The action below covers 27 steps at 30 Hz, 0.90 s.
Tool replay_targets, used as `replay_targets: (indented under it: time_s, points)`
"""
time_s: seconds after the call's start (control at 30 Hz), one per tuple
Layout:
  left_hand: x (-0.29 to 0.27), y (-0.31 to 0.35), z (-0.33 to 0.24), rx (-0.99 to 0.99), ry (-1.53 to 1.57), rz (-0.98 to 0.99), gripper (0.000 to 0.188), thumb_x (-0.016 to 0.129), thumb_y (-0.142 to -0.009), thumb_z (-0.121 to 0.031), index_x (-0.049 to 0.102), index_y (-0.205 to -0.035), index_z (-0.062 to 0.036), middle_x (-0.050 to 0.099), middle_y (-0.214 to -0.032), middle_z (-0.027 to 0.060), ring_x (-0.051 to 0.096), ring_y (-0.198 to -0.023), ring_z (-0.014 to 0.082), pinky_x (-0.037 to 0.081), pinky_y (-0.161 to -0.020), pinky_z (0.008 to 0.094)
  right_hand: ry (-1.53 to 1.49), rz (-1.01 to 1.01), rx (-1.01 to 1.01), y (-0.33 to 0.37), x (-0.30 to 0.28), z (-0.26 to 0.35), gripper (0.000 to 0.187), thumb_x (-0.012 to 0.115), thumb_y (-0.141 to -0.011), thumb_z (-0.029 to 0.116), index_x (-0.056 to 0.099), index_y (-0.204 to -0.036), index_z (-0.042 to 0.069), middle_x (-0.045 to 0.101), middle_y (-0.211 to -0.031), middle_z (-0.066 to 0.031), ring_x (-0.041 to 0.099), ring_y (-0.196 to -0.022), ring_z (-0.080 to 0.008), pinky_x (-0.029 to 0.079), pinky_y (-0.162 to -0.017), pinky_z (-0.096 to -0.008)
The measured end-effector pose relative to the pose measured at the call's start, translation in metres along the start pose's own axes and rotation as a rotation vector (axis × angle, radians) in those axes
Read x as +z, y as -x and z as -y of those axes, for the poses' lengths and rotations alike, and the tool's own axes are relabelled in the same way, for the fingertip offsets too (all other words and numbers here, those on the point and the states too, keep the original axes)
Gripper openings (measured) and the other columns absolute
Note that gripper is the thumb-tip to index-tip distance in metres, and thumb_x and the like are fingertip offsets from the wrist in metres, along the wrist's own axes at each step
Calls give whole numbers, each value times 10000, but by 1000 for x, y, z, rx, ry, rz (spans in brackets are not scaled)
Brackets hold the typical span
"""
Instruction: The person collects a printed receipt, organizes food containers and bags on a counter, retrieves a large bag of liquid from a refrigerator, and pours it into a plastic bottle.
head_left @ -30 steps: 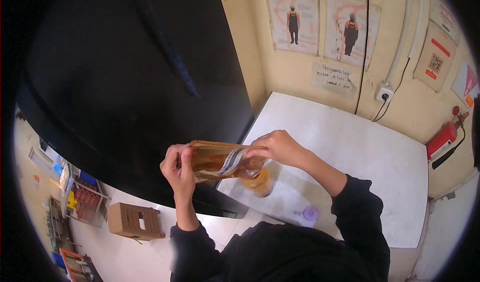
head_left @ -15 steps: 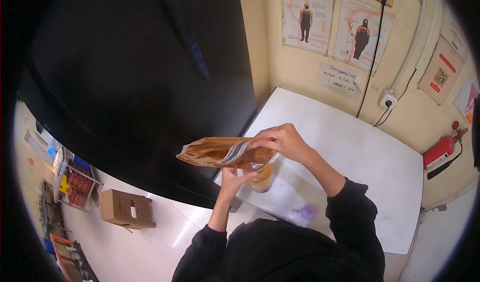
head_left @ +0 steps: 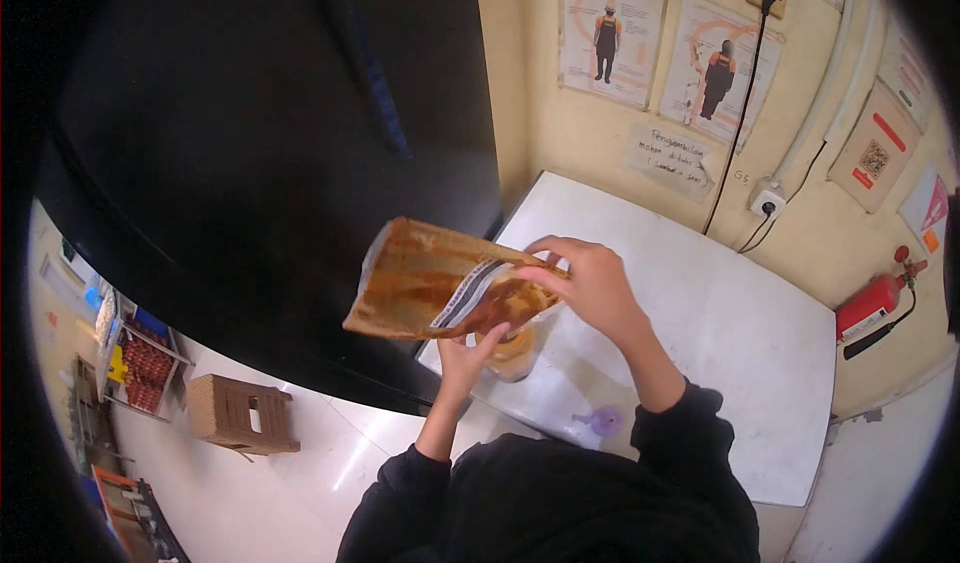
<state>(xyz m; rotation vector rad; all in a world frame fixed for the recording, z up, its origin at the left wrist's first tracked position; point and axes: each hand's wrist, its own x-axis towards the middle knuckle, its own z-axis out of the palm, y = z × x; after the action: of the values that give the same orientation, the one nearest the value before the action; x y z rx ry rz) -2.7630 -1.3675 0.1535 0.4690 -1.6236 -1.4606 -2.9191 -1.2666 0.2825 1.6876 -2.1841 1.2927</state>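
A clear plastic pouch (head_left: 415, 278), smeared inside with orange-brown sauce and crossed by a printed band, is held slantwise over the table's left edge. Pinched in my right hand (head_left: 590, 283) is its right end. My left hand (head_left: 462, 365) grips its lower edge from beneath; the fingers are partly hidden behind the pouch, the thumb points right. Just under the pouch's right end stands a clear container (head_left: 515, 361) with yellow-orange contents. The pouch covers part of its top, and whether the two touch I cannot tell.
The white table (head_left: 730, 363) carries a small purple object (head_left: 604, 421) near its front edge. A tall black cabinet (head_left: 250, 163) rises at the left. A red fire extinguisher (head_left: 868, 306) and a plugged-in cable (head_left: 735, 153) are on the wall. A brown stool (head_left: 240, 413) stands on the floor.
The pouch has tilted so its broad face shows more, its left end now higher. Both hands keep their hold, and the view has shifted slightly.
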Motion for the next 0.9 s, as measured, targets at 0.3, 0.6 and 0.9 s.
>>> replay_targets:
  time_s: [0.3, 0.6, 0.9]
  points:
    - [-23, -5, -10, -55, 382, -135, 391, 536, -933, -265, 441, -1230, -30, 528, -1210, 118, 527, -1109, 208, 421, -969, 364, -398, -47, 122, 27, 11, -22, 232, 766, -734, 132, 649, -885, 1, 588, -695, -23, 516, -581, -66, 422, -544, -208]
    - [34, 19, -35, -62, 127, -226, 393, 457, -975, -263, 428, -1263, 3, 505, -1229, 111, 504, -1110, 179, 418, -923, 312, -696, -201, 277, 62, 80, 31, 371, 645, -809, 6, 411, -1096, 23, 555, -775, -30, 539, -639, -56, 440, -548, -202]
    - [15, 6, -40, -132, 478, -380, 416, 441, -977, -264, 376, -1302, -13, 469, -1282, 125, 480, -1174, 216, 408, -988, 392, -348, -122, 38, 61, 18, 9, 891, 882, -549, 249, 415, -1286, 67, 549, -987, -21, 520, -872, -123, 433, -740, -284]
